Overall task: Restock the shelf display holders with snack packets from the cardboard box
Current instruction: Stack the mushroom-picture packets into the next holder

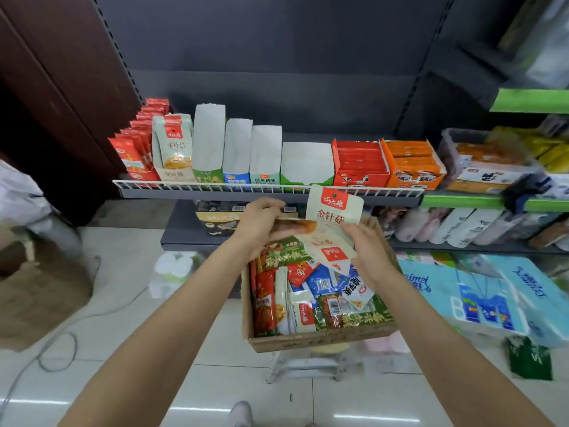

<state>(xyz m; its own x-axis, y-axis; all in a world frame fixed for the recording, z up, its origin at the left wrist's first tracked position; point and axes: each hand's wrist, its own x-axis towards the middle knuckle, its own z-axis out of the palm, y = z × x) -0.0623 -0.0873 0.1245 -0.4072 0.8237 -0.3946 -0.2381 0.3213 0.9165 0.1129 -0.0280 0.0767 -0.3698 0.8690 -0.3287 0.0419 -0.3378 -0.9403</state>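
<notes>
A person's left hand (261,224) and right hand (368,252) grip a fanned bunch of cream-coloured snack packets with red labels (331,229) above the open brown cardboard box (320,342) of mixed packets. The box sits below the wire-fronted shelf (271,192), where white card display holders (264,155) stand in a row.

Between the hands (311,232), the cream packets (334,211) carry a red logo patch and red characters. Below the hands, the brown cardboard box (320,340) shows packets in red, green, blue and cream. Above the hands, the display holders (264,155) have white backs with green or blue fronts; to their right, red (358,163) and orange holders (412,164). The shelf (271,192) is dark grey with a white wire rail.
</notes>
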